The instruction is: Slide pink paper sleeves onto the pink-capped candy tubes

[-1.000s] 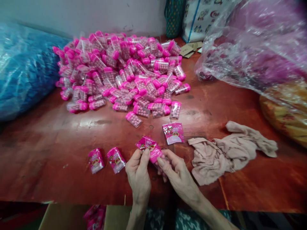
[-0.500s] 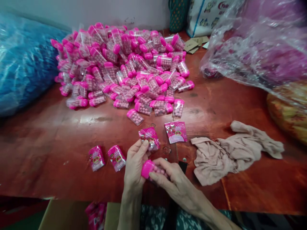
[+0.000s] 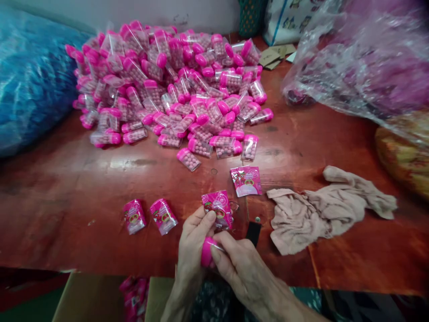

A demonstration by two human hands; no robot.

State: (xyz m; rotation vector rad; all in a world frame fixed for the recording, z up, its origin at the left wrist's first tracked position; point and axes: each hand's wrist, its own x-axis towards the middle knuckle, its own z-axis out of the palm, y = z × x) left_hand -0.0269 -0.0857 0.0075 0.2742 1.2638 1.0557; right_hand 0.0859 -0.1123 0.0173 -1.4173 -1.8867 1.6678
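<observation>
Between thumb and fingers, my left hand [image 3: 192,246] pinches a shiny pink printed wrapper sleeve [image 3: 218,208]. My right hand [image 3: 243,264] grips a clear candy container with a pink cap [image 3: 208,251], its cap pointing left against my left palm; my fingers hide most of its body. Ahead of both hands lies a small stack of flat pink wrapper sleeves [image 3: 247,181]. To the left rest two wrapped containers, one [image 3: 134,217] beside the other [image 3: 163,216]. A large heap of pink-capped containers [image 3: 167,94] filled with pink balls covers the back of the table.
A crumpled beige cloth [image 3: 318,214] lies on the red-brown table [image 3: 83,179] at right. Blue plastic bag [image 3: 33,85] stands left, clear plastic with pink contents [image 3: 362,67] right. Cardboard pieces [image 3: 276,56] sit behind. Below the front edge, an open box [image 3: 90,297] holds pink packets.
My left hand has brought the wrapper sleeve a little lower and to the right. My right hand has shifted slightly downward with the container, covering more of it.
</observation>
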